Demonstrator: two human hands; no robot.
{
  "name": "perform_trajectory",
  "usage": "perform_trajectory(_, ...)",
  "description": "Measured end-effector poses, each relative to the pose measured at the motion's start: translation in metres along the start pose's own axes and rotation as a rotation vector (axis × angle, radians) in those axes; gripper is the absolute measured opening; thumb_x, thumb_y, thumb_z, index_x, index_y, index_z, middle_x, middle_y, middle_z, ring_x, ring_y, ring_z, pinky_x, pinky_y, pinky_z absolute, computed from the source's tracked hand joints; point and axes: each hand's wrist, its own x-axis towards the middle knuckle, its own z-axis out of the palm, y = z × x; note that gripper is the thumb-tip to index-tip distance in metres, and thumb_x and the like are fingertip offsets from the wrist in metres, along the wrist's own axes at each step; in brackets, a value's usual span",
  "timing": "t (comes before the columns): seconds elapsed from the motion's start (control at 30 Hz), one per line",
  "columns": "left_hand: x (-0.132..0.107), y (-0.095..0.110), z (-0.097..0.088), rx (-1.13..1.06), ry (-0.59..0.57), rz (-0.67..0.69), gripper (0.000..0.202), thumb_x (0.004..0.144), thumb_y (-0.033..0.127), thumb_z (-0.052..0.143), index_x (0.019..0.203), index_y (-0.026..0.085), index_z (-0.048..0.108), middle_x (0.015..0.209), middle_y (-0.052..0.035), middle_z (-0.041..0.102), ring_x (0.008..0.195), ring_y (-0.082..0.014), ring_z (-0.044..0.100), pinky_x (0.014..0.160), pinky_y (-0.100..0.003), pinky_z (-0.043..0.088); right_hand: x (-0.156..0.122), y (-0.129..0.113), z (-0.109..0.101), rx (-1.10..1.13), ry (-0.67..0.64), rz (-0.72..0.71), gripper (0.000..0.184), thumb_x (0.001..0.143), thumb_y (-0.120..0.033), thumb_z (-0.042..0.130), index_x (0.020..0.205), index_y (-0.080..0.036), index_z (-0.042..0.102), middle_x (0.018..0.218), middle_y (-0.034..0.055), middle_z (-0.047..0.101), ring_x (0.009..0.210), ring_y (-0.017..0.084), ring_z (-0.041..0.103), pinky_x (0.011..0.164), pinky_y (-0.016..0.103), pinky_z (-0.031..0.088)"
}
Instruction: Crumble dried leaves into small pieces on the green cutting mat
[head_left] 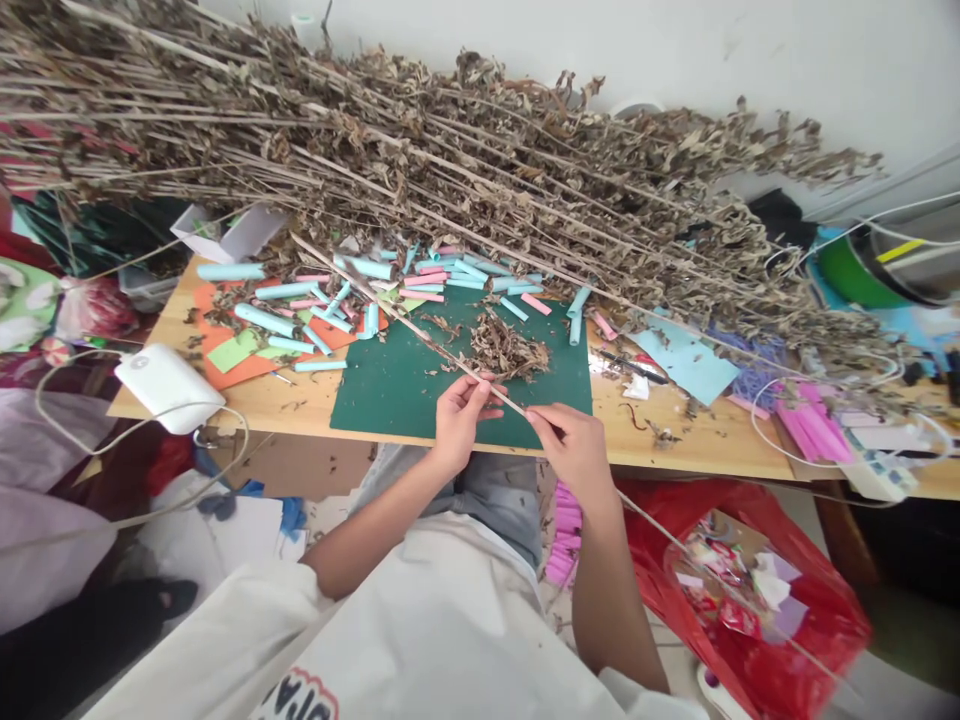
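a green mat (390,385) reaches the wooden table's (697,435) near edge; dried stalks (420,160) crowd the wall (750,50). left hand (459,415) and right hand (576,445) pinch a stem (511,401) slanting out over a red bag (825,610).

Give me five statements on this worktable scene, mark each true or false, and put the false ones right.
1. The left hand and right hand hold the same stalk. True.
2. The mat is red. False: it is green.
3. A pile of dry leaves lies on the mat. True.
4. The tubes are all blue. False: some are pink.
5. The red bag is on the person's left. False: it is on the right.
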Motion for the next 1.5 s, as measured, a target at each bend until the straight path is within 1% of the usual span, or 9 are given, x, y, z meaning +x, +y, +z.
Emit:
perform_trajectory(0.2,0.003,-0.008,0.004,-0.007,-0.035,-0.074,0.035,0.076,0.043,0.074,0.092,0.013,0.070,0.090,-0.0091,0.074,0.071,-0.0141,0.069,0.068,-0.027,0.060,0.013,-0.001,-0.012,-0.055,0.073,-0.010,0.021,0.090,-0.037,0.058,0.096,-0.023,0.073,0.088,0.0049,0.069,0.079,0.019,0.063,0.074,0.033,0.050)
perform_trajectory(0.33,0.001,-0.015,0.009,0.011,-0.042,-0.027,0.031,0.075,0.043,0.074,0.083,0.013,0.071,0.080,-0.0047,0.073,0.068,-0.0139,0.067,0.065,-0.026,0.058,0.036,-0.024,0.007,-0.073,0.032,-0.099,0.024,0.088,-0.036,0.062,0.107,-0.024,0.072,0.092,0.0059,0.067,0.091,0.021,0.061,0.082,0.034,0.050)
perform_trajectory(0.5,-0.001,-0.015,0.011,0.081,0.001,0.030,0.034,0.078,0.046,0.070,0.078,0.013,0.072,0.063,0.0002,0.066,0.059,-0.0112,0.059,0.057,-0.022,0.051,0.054,-0.033,0.034,-0.096,0.056,-0.123,0.014,0.087,-0.029,0.063,0.089,-0.025,0.076,0.087,0.0045,0.066,0.088,0.021,0.060,0.080,0.034,0.049)
perform_trajectory(0.7,-0.003,-0.013,0.007,0.022,-0.007,-0.010,0.034,0.075,0.046,0.073,0.080,0.013,0.071,0.073,-0.0016,0.070,0.064,-0.0128,0.064,0.064,-0.026,0.055,0.050,-0.029,0.037,0.054,0.099,-0.134,0.017,0.089,-0.029,0.060,0.084,-0.025,0.075,0.085,0.0026,0.067,0.083,0.018,0.063,0.077,0.032,0.050)
perform_trajectory(0.97,-0.006,-0.015,0.003,-0.066,-0.018,-0.101,0.033,0.074,0.042,0.076,0.088,0.012,0.070,0.081,-0.0062,0.073,0.068,-0.0146,0.069,0.068,-0.029,0.060,0.066,-0.023,0.028,-0.096,0.382,-0.066,0.025,0.092,-0.034,0.055,0.079,-0.021,0.073,0.079,0.0049,0.065,0.076,0.018,0.061,0.072,0.030,0.047)
perform_trajectory(1.13,-0.008,-0.014,0.002,-0.090,-0.011,-0.122,0.033,0.075,0.040,0.076,0.090,0.011,0.069,0.088,-0.0089,0.074,0.073,-0.0147,0.071,0.069,-0.026,0.060,0.084,-0.011,0.024,-0.327,0.243,0.035,0.024,0.091,-0.033,0.055,0.089,-0.019,0.074,0.079,0.0071,0.065,0.071,0.020,0.058,0.067,0.032,0.043)
perform_trajectory(1.27,-0.006,-0.012,0.002,-0.108,-0.022,-0.099,0.035,0.076,0.040,0.075,0.094,0.011,0.068,0.088,-0.0089,0.074,0.072,-0.0159,0.071,0.068,-0.028,0.061,0.065,-0.016,0.021,-0.230,0.229,0.003,0.030,0.091,-0.039,0.055,0.106,-0.018,0.071,0.087,0.0077,0.067,0.073,0.020,0.060,0.073,0.033,0.046)
perform_trajectory(1.4,-0.008,-0.008,0.002,-0.115,-0.045,-0.058,0.034,0.078,0.039,0.073,0.098,0.012,0.066,0.089,-0.0095,0.074,0.077,-0.0184,0.071,0.069,-0.029,0.061,0.022,-0.020,0.012,-0.137,0.020,-0.035,0.029,0.091,-0.043,0.057,0.107,-0.022,0.070,0.091,0.0062,0.070,0.078,0.020,0.064,0.070,0.030,0.048)
perform_trajectory(1.5,-0.010,-0.002,0.001,-0.117,-0.079,-0.053,0.036,0.079,0.039,0.072,0.103,0.013,0.064,0.095,-0.0106,0.074,0.081,-0.0188,0.072,0.073,-0.031,0.061,-0.003,-0.013,0.003,-0.149,0.009,-0.045,0.028,0.096,-0.037,0.050,0.105,-0.022,0.072,0.086,0.0055,0.070,0.076,0.019,0.064,0.071,0.030,0.048)
